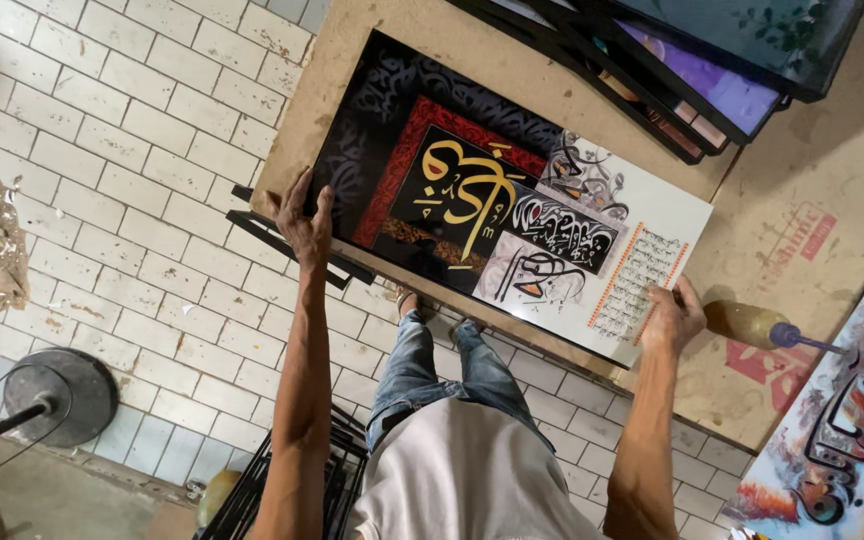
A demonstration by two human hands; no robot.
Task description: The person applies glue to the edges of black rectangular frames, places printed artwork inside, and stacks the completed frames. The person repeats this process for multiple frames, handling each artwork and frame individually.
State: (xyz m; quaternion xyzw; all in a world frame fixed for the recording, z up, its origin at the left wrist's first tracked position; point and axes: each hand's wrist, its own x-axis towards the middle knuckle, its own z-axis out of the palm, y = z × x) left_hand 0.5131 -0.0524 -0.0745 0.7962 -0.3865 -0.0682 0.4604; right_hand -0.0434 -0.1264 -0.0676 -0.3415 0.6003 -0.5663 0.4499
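brown board surface (752, 300): left hand (304, 222) and right hand (670, 315) grip opposite ends of glossy rectangular calligraphy panel (472, 200), steadying it flat.

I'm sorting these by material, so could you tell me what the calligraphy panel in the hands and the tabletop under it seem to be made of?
The calligraphy panel looks like a glossy printed sheet, perhaps glass or acrylic: it is thin and rigid with a sheen. The left hand and right hand grip its ends. The tabletop looks like bare, matte brown board, scuffed and stained, probably plywood or fibreboard.
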